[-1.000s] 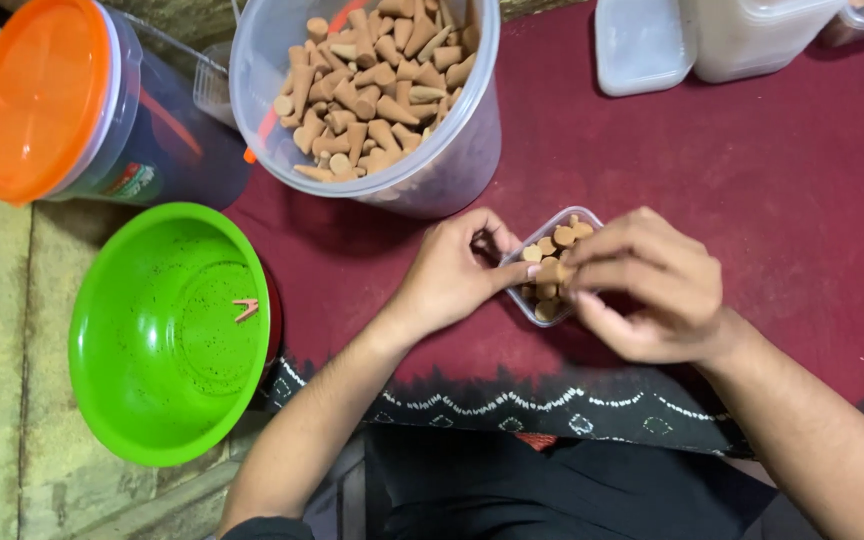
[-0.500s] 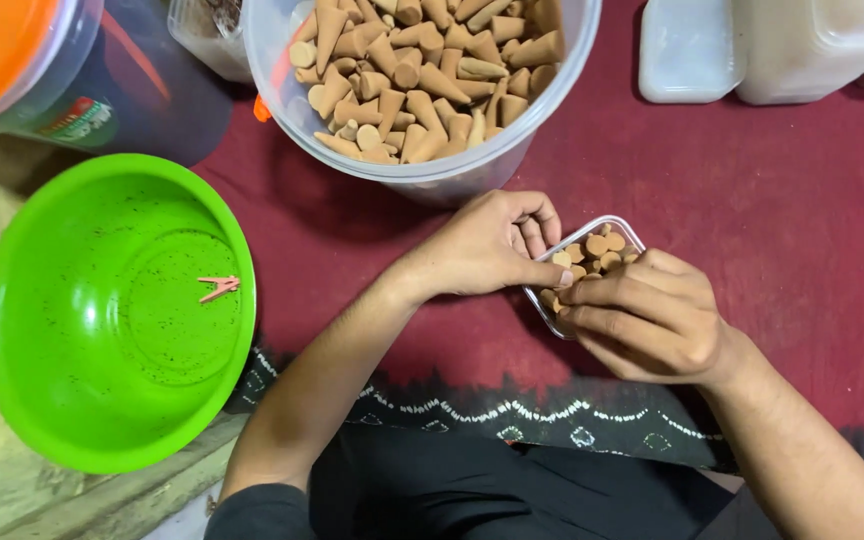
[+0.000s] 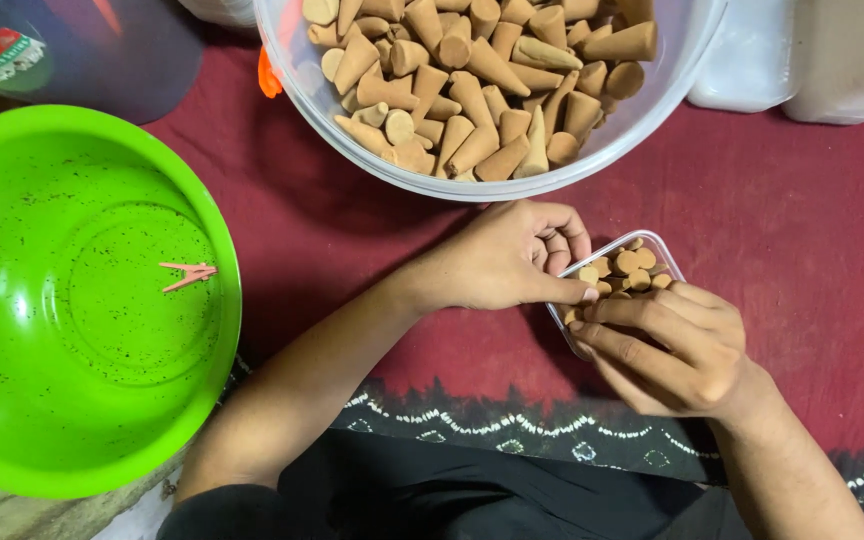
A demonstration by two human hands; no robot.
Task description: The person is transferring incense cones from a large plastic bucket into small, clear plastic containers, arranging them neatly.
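A small clear plastic box [image 3: 664, 255] lies on the dark red cloth [image 3: 792, 230], packed with tan cones standing base-up [image 3: 630, 270]. My right hand [image 3: 667, 350] cups the box from the near side and holds it. My left hand [image 3: 512, 258] rests at the box's left edge, its fingertips pressing on the cones at that corner. Just beyond both hands stands a big clear tub [image 3: 372, 170] heaped with loose tan cones [image 3: 482, 80].
A bright green bowl [image 3: 12, 400] sits at the left with a few thin pink sticks [image 3: 188, 274] in it. A dark tub [image 3: 82, 60] stands at the back left, and white plastic containers [image 3: 802, 60] at the back right. The cloth's patterned hem [image 3: 472, 425] runs along my lap.
The view has shifted closer and lower, so the tub and bowl look bigger. My hands stay at the small box, the left fingertips still working at its left corner.
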